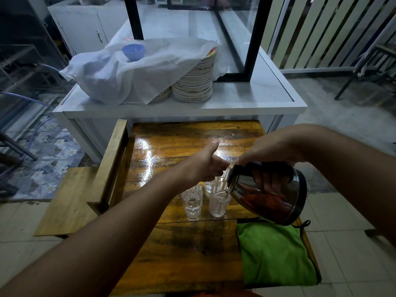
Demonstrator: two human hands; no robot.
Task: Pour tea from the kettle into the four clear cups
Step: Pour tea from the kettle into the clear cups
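Gripping kettle (272, 196), no readable writing

The scene is dim with a cool bluish cast. A bright streak of glare lies on the wet wooden worktop (171, 151) just beyond the grip. The kettle (272, 196) mirrors fingers on its steel. Straight lines bow at the edges; focus stays fairly sharp throughout.

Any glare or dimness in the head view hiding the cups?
Head view: dim overall; bright glare streaks the wet wooden table behind the clear cups; the cups read faintly; the kettle mirrors the right hand; wide-angle bending at edges.
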